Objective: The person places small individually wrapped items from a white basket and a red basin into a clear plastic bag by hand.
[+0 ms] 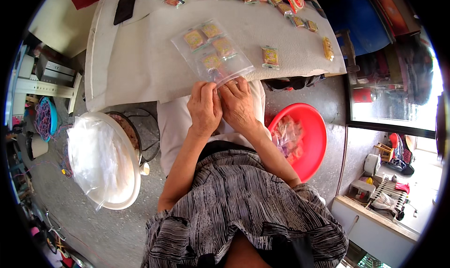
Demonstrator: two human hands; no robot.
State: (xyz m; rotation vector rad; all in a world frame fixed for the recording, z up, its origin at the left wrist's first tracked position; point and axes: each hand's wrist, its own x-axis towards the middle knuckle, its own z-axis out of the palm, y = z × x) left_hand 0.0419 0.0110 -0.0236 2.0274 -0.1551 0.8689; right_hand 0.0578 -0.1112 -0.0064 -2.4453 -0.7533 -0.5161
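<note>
A clear plastic bag [235,62] lies on the cloth-covered table [119,64], its near edge at the table's front. Several small wrapped snacks [212,61] show through the film. My left hand [205,108] pinches that near edge between thumb and fingers. Close beside it, my right hand [239,103] grips the same edge, and the two hands almost touch. To the right of the bag, a single wrapped snack [270,57] rests by itself on the cloth.
More wrapped snacks [277,1] are scattered at the table's far side, near a black phone [125,8] at left. A white basin holding empty plastic bags [93,152] stands low on my left. A red basin [313,145] with wrapped pieces sits on my right.
</note>
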